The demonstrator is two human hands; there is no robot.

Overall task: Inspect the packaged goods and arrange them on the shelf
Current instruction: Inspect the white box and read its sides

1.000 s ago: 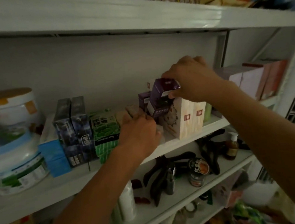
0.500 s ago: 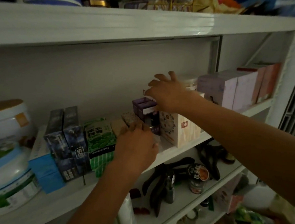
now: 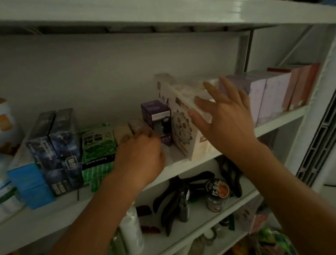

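— Where is the purple box (image 3: 155,116)?
— Upright on the middle shelf (image 3: 279,121), just beside the white patterned box (image 3: 182,132), with the tan packs (image 3: 123,132) on its other side.
— The hands?
— The right hand (image 3: 226,120) is spread wide, fingers straight, over the white patterned box, holding nothing. The left hand (image 3: 139,157) curls low before the tan packs; I cannot tell whether it grips anything.
— Further left?
— A green pack (image 3: 97,151), then dark blue boxes (image 3: 54,152).
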